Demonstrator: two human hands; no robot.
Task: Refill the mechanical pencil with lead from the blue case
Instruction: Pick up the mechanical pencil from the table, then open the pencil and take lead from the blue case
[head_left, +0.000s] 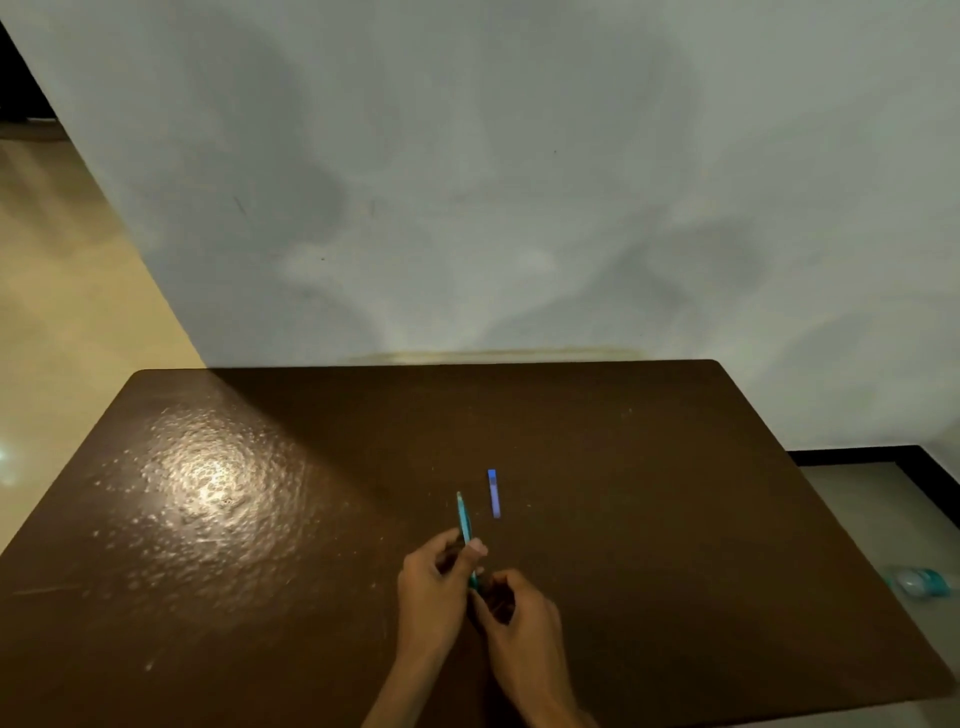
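Observation:
A slim teal mechanical pencil (463, 519) points away from me, just above the dark brown table (260, 571). My left hand (434, 587) grips its middle between thumb and fingers. My right hand (519, 618) pinches the pencil's near end, which its fingers hide. The narrow blue lead case (494, 493) lies flat on the table a short way right of the pencil's far tip, untouched by either hand. No loose lead is visible.
A pale wall (519, 182) rises straight behind the table's far edge. A teal and white bottle (919, 581) lies on the floor off the table's right edge. Tan floor (62, 312) shows on the left.

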